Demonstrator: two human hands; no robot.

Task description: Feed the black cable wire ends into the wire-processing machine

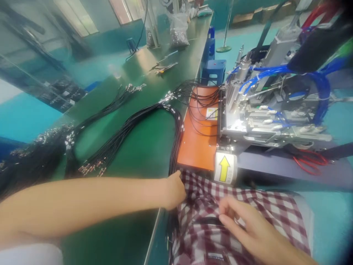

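Note:
My left hand [174,190] reaches across the green table's [143,147] edge, its fingers closed on the bundle of black wires [173,147] that hangs down from the table beside the orange plate [196,147]. My right hand [249,228] rests on my checked lap [264,206], fingers bent and pinching black wires [206,221] that lie across the cloth. More black wires with metal terminals [91,168] curve over the table to the left.
A metal machine [264,114] with blue tubes stands right of the orange plate, with a yellow arrow label [224,168] at its front. Red-handled scissors [311,160] lie on its base. Hand tools [164,67], bags of parts [178,33] and a blue stool [213,70] sit farther back.

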